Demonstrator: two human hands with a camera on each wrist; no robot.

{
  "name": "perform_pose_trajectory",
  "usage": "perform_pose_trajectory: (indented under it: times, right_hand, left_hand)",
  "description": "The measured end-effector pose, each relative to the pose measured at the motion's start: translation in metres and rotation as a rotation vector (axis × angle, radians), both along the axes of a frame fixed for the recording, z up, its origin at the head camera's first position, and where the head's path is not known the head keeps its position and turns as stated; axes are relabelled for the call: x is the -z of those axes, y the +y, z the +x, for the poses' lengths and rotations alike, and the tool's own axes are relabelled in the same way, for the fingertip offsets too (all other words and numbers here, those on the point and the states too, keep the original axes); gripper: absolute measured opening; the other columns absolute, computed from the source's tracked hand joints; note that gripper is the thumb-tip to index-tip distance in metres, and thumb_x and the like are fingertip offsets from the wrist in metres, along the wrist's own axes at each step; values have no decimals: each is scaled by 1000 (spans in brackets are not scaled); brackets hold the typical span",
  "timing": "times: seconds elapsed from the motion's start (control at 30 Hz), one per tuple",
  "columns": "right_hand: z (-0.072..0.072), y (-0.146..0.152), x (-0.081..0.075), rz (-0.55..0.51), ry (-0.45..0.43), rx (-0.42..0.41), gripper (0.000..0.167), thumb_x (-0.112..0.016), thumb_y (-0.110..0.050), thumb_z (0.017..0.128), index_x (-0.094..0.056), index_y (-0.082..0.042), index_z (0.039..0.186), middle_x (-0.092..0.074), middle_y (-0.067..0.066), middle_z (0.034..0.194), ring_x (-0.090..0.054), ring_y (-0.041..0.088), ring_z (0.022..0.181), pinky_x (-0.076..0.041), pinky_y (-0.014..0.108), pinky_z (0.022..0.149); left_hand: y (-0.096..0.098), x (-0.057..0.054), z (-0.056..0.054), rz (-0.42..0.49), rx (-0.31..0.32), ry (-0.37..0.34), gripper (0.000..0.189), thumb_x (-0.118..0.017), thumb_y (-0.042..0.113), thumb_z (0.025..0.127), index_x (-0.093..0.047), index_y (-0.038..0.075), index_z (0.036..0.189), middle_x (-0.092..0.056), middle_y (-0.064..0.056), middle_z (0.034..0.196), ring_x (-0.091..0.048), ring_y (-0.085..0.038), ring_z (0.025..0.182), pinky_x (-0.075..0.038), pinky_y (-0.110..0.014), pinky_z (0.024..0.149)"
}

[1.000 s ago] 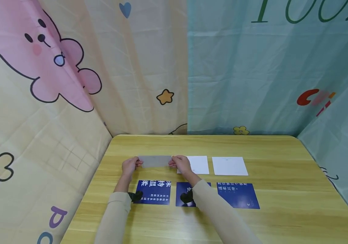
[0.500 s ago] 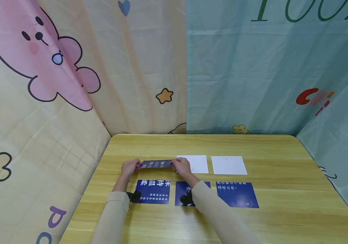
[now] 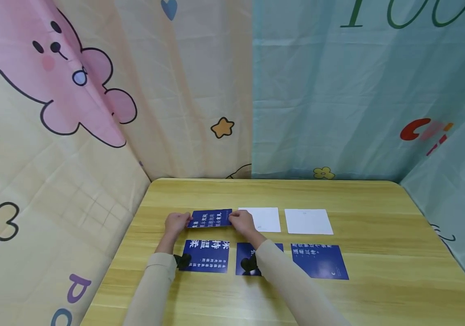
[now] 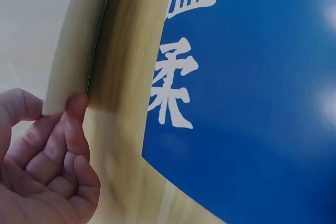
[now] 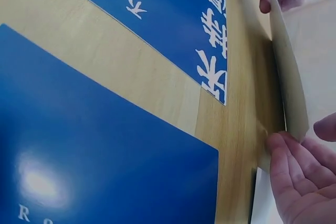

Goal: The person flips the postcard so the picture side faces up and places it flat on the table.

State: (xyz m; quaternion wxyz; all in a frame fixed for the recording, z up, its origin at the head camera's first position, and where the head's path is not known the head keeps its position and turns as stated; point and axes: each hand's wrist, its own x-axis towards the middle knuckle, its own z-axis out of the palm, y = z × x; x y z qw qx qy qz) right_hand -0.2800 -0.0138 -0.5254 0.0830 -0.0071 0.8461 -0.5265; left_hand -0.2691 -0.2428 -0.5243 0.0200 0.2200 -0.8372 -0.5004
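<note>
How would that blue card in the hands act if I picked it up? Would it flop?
The blue card is probably fairly stiff: it barely sags between the left hand and right hand. It's likely light, since its edge looks thin. Squeezing might bend it: its side looks slightly curved.

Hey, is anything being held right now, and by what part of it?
Yes, a blue card with white characters, pinched at opposite ends: the left grip at its left edge, the right grip at its right.

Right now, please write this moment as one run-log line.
Left hand: pinches tilted blue card | Right hand: pinches its other end | Near row: three blue cards | Far row, right: two white cards
</note>
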Motion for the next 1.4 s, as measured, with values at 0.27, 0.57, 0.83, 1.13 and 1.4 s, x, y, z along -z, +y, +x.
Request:
perform_pose_trajectory:
  times: [0.27, 0.57, 0.83, 1.13, 1.4]
  right_hand:
    - [-2, 0, 2, 26, -17, -20, 23, -54, -14, 86, -69, 0, 98, -63, 6, 79, -46, 12, 54, -35, 23, 47]
    - [-10, -1, 5, -32, -80, -23, 21, -52, -12, 90, -67, 3, 90, -56, 5, 62, -42, 9, 46, -30, 19, 39]
    - [-12, -2, 2, -88, -111, -38, 19, -51, -7, 89, -65, 6, 90, -55, 7, 61, -42, 9, 45, -29, 17, 37]
    - [-13, -2, -1, -45, -118, -50, 21, -48, -6, 89, -66, 5, 91, -55, 8, 60, -45, 11, 46, -29, 17, 38]
    - [-18, -2, 3, -52, -152, -122, 24, -49, -5, 89, -61, 6, 72, -50, 5, 53, -48, 11, 44, -36, 19, 42]
  left_hand:
    - [6, -3, 2, -153, 42, 9, 30, -57, 24, 86, -71, 0, 75, -59, -5, 66, -48, -19, 61, -35, -27, 52]
    - [9, -3, 2, -227, 57, 23, 28, -57, 23, 86, -73, 0, 80, -66, -13, 82, -51, -22, 66, -36, -28, 54]
    - [12, -3, -1, -255, 52, 46, 29, -57, 21, 86, -72, -1, 76, -62, -7, 69, -44, -17, 55, -32, -27, 50]
    - [17, -7, 0, -256, 53, 40, 35, -57, 21, 86, -60, 1, 57, -48, -1, 51, -37, -14, 46, -30, -26, 45]
    - [15, -4, -1, -256, 56, 26, 38, -56, 20, 85, -50, 8, 50, -46, 0, 49, -34, -13, 44, -28, -25, 44]
